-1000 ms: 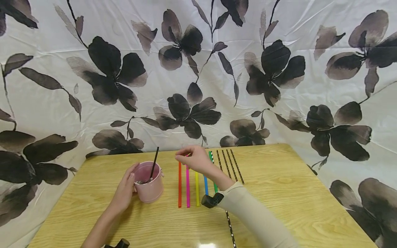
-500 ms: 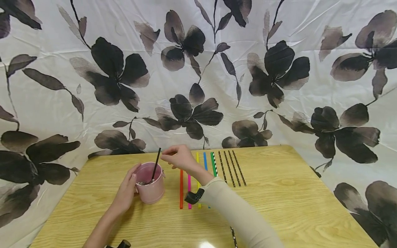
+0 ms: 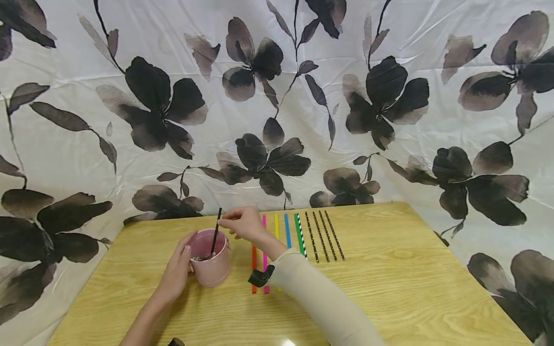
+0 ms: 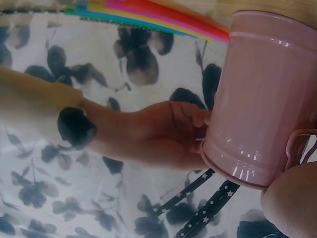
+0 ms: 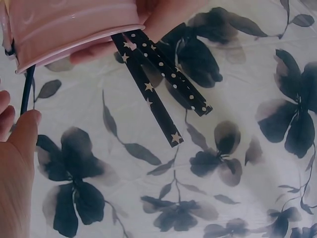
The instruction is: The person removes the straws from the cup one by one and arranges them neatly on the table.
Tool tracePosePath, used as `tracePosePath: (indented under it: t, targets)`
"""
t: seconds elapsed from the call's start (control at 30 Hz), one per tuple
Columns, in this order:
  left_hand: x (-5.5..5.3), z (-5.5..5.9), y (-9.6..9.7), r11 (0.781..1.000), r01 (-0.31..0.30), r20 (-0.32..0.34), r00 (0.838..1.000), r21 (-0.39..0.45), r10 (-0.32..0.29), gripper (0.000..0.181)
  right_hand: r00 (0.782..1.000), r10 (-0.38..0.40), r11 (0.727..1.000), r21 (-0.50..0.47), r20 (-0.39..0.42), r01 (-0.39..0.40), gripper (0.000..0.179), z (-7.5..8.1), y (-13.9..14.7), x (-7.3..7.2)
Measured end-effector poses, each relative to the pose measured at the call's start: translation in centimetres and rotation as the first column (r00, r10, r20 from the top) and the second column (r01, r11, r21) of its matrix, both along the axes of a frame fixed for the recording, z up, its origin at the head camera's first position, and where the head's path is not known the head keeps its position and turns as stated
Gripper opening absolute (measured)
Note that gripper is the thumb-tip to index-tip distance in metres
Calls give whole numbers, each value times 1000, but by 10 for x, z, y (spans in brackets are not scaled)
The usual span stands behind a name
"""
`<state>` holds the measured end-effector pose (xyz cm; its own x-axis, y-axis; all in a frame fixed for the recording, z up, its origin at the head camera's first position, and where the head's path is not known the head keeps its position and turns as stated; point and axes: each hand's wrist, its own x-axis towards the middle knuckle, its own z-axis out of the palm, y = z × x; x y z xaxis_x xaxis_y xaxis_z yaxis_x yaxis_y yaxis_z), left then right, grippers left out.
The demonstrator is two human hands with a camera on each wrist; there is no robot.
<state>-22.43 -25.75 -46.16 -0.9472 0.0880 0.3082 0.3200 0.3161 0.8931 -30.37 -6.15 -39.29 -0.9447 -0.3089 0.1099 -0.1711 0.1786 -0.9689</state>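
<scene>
A small pink metal bucket (image 3: 212, 271) stands on the table toward the left. My left hand (image 3: 174, 269) grips its left side, and the thumb (image 4: 292, 201) shows beside the bucket's handle (image 4: 297, 144) in the left wrist view. A black straw (image 3: 215, 235) leans in the bucket and rises above the rim. At its upper part, my right hand (image 3: 244, 226) pinches a dark straw (image 5: 28, 89) between thumb and fingers. Star-patterned straws (image 5: 148, 87) and dotted straws (image 5: 163, 69) also stick out of the bucket; their lower ends are hidden inside.
Right of the bucket lie red (image 3: 254, 262), magenta (image 3: 264, 222), yellow (image 3: 276, 223), blue (image 3: 287, 230) and green (image 3: 297, 226) straws, a striped straw (image 3: 303, 240) and several black patterned straws (image 3: 326, 235). The right sleeve (image 3: 318, 298) crosses over some. A floral cloth (image 3: 268, 105) hangs behind the table (image 3: 389, 269).
My right hand has moved left from above the coloured straws to the black straw at the bucket. The left hand stays on the bucket. The sleeve now covers the dotted straw at the front.
</scene>
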Motion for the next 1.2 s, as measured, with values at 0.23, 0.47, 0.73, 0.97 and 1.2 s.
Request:
tracePosePath:
  t: [0.23, 0.47, 0.73, 0.97, 1.2]
  targets:
    - [-2, -1, 7, 1000, 12, 4, 1000, -5, -12, 41, 1000, -25, 1000, 2, 9, 25, 15, -6, -2, -5]
    - [-2, -1, 13, 999, 7, 21, 1000, -43, -6, 43, 1000, -7, 999, -38, 17, 8, 12, -9, 1, -6]
    - [1, -2, 12, 1000, -3, -4, 1000, -20, 3, 42, 997, 76, 980, -185, 23, -71, 18, 28, 14, 7]
    - [4, -2, 10, 998, -50, -7, 999, -27, 50, 41, 984, 125, 940, -302, -130, -159, 23, 82, 38, 27]
    - [9, 2, 11, 998, -51, 2, 999, -26, 51, 41, 963, 35, 911, -387, -267, -140, 22, 116, 68, 32]
